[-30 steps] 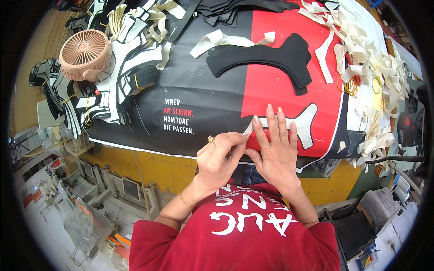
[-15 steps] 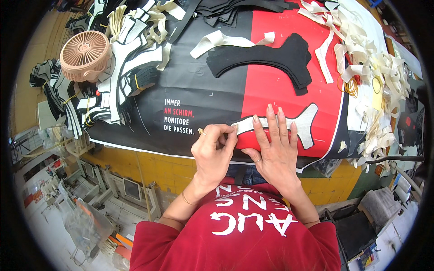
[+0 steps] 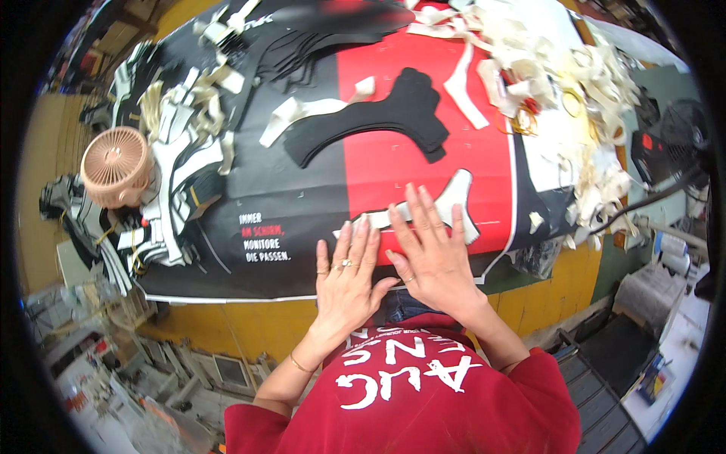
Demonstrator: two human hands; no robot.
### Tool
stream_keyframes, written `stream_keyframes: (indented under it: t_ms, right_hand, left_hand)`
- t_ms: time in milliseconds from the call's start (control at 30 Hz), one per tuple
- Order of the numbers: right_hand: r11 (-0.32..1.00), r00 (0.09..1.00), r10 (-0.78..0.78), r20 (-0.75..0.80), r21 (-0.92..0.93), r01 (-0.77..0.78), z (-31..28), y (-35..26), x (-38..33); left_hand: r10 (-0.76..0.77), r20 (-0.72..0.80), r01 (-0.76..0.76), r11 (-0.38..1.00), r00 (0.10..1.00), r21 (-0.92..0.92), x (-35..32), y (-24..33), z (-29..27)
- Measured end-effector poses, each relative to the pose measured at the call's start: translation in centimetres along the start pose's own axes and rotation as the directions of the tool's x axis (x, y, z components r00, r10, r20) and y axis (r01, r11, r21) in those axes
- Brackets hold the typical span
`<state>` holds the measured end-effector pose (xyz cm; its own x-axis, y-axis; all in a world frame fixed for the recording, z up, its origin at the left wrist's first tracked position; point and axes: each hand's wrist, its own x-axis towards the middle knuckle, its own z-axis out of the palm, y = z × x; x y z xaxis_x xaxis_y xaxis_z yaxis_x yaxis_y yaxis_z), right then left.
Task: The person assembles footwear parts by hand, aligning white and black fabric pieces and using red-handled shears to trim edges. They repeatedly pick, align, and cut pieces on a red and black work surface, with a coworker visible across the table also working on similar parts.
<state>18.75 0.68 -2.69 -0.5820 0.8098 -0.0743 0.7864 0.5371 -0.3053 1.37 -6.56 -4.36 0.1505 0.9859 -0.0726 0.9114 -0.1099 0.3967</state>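
Observation:
A white Y-shaped fabric piece with a dark edge [image 3: 460, 195] lies flat on the black-and-red printed mat [image 3: 318, 189], near its front side. My right hand [image 3: 435, 257] rests flat across the middle of the piece, fingers spread, hiding part of it. At its narrow left end, my left hand [image 3: 346, 284] lies with fingers stretched out, the fingertips on or beside the piece's tip. Neither hand grips anything. Beyond them sits a stack of black curved pieces [image 3: 378, 117], with a loose cream strip [image 3: 306, 112] along its far left side.
A pink round fan [image 3: 116, 168] stands at the left among tied bundles of black-and-white pieces [image 3: 178, 189]. Cream strips [image 3: 601, 83] are heaped at the right, near rubber bands [image 3: 523, 121]. More black pieces [image 3: 299, 57] lie at the back.
My left hand has gone from a pinch at the piece's narrow end to lying flat with fingers out. My right hand stays on the piece. The whole view has shifted.

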Motion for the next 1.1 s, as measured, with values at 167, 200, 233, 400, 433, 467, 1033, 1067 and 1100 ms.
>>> stream_keyframes:
  t_ms: [167,200,233,400,433,467,1033,1067,1100]
  right_hand:
    - [0.984,0.980,0.181,-0.081,0.011,-0.180,-0.9,2.7,-1.2]
    - [0.984,0.981,0.179,-0.072,0.004,-0.180,-0.9,3.0,-1.1]
    - [0.982,0.981,0.190,-0.033,-0.001,-0.190,-0.8,3.2,-1.0]
    - [0.981,0.974,0.194,-0.118,-0.002,-0.196,-0.8,3.3,-1.5]
    - [0.981,0.967,0.184,-0.176,-0.026,-0.191,-0.7,3.4,-1.7]
    - [0.977,0.970,0.207,-0.126,-0.034,-0.212,-0.6,3.3,-1.7]
    - [0.746,0.834,0.411,-0.368,0.661,-0.076,-1.9,5.4,-0.6]
    - [0.754,0.840,0.399,-0.367,0.652,-0.074,-2.2,5.4,-0.3]
    - [0.763,0.845,0.389,-0.367,0.642,-0.073,-2.5,5.4,0.0]
  left_hand:
    - [0.008,-0.028,-0.006,0.997,1.000,0.082,0.0,0.3,0.1]
    - [0.018,-0.050,-0.014,0.996,0.999,0.089,0.1,0.4,0.0]
    - [0.003,-0.036,0.001,0.995,0.999,0.096,0.3,0.5,0.0]
    - [-0.011,-0.074,0.020,0.993,0.997,0.119,0.4,1.0,-1.0]
    - [-0.029,-0.092,0.039,0.994,0.995,0.103,0.5,1.2,-1.2]
    - [-0.017,-0.144,0.029,0.996,0.989,0.079,0.8,1.6,-1.2]
    - [0.282,-0.513,-0.315,0.949,0.810,0.024,1.3,-1.8,0.9]
    - [0.213,-0.541,-0.278,0.960,0.814,-0.041,1.3,-2.6,0.2]
    - [0.178,-0.592,-0.255,0.966,0.786,-0.049,1.4,-3.4,-0.8]
